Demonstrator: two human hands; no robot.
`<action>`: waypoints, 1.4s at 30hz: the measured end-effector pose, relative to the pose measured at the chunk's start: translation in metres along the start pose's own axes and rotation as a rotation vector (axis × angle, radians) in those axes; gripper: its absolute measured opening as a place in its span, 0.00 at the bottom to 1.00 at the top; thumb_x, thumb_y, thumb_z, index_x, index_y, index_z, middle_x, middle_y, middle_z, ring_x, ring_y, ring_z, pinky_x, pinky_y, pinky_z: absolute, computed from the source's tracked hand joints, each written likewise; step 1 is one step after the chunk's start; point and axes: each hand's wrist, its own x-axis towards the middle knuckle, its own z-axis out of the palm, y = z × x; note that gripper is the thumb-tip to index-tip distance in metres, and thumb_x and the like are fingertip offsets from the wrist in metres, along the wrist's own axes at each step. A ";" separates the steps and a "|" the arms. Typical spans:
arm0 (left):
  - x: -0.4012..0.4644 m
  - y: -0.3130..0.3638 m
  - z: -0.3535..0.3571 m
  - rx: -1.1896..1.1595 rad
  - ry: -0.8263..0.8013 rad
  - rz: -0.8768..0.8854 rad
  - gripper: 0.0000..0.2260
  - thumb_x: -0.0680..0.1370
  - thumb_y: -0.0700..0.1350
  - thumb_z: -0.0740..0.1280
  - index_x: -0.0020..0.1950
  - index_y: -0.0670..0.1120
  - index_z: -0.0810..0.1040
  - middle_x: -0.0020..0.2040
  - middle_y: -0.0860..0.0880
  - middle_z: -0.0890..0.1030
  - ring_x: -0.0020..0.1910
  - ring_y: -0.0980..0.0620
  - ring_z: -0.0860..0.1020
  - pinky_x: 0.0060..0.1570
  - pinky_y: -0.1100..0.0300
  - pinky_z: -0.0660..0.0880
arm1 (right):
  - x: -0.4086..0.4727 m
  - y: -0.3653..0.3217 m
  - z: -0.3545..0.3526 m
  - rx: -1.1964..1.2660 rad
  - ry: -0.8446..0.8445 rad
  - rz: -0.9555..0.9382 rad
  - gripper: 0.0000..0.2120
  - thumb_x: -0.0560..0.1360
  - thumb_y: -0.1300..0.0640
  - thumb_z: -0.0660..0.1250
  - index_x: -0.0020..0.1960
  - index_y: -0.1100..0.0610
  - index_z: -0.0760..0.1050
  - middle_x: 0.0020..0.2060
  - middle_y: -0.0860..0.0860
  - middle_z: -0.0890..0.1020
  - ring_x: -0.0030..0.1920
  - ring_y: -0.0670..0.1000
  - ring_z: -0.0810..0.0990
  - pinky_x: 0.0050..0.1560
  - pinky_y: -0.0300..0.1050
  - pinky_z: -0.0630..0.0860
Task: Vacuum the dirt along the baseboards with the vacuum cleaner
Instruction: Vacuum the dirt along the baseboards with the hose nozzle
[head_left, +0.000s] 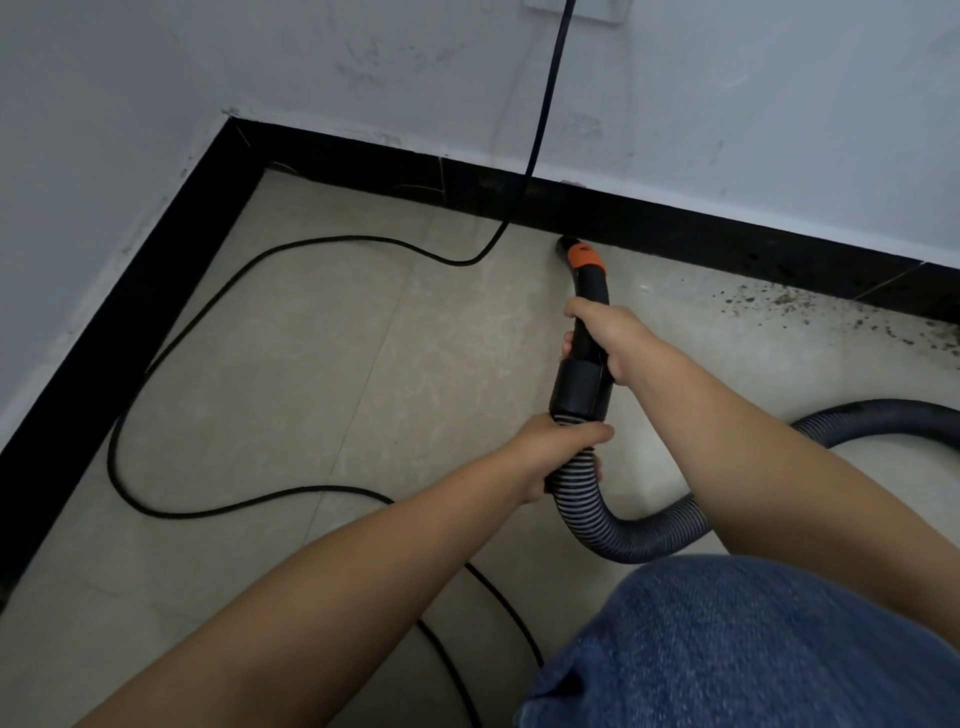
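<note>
the nozzle (570, 248) sits on the floor (322, 364) with its tip touching the foot of the black baseboard (649, 228), and the dirt (810, 312) you must take lies to the right of it, along the same baseboard, well apart from the tip. your right hand (605, 338) is closed around the black handle (589, 312) just behind the orange collar (584, 258), and your left hand (556, 457) is closed around the ribbed hose (587, 514) just below the cuff. i think the main risk is the cord (249, 260): it hangs down the wall (727, 104) near the nozzle on its left and makes loops on the floor under your left arm, so a pull back or a step can catch it. a second risk is that a fast sweep to the right can push the crumbs away before they are sucked in. the hose bends sharply near your knee (753, 649), and a kink there may weaken the suction. on the left the corner closes the way; on the right the floor beside the baseboard is open for moving, up to the picture edge.
</note>
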 end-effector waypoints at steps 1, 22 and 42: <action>0.000 -0.003 -0.001 0.035 -0.018 -0.019 0.06 0.76 0.41 0.69 0.47 0.44 0.73 0.33 0.45 0.77 0.25 0.53 0.77 0.26 0.64 0.76 | -0.001 0.005 -0.002 0.014 0.017 0.003 0.06 0.75 0.60 0.66 0.49 0.61 0.71 0.31 0.56 0.76 0.27 0.52 0.75 0.35 0.46 0.79; 0.007 -0.005 0.010 -0.012 0.088 -0.006 0.05 0.76 0.42 0.68 0.45 0.43 0.73 0.33 0.43 0.77 0.28 0.50 0.76 0.27 0.64 0.76 | 0.008 0.000 -0.002 -0.020 -0.014 -0.024 0.06 0.76 0.60 0.66 0.47 0.60 0.69 0.31 0.55 0.76 0.26 0.52 0.76 0.31 0.43 0.77; -0.007 -0.027 0.016 0.266 -0.190 -0.106 0.07 0.74 0.38 0.69 0.48 0.44 0.73 0.34 0.45 0.76 0.30 0.50 0.76 0.34 0.59 0.77 | -0.037 0.054 -0.053 0.326 0.245 0.010 0.05 0.76 0.62 0.65 0.46 0.61 0.70 0.30 0.56 0.73 0.25 0.52 0.72 0.29 0.43 0.75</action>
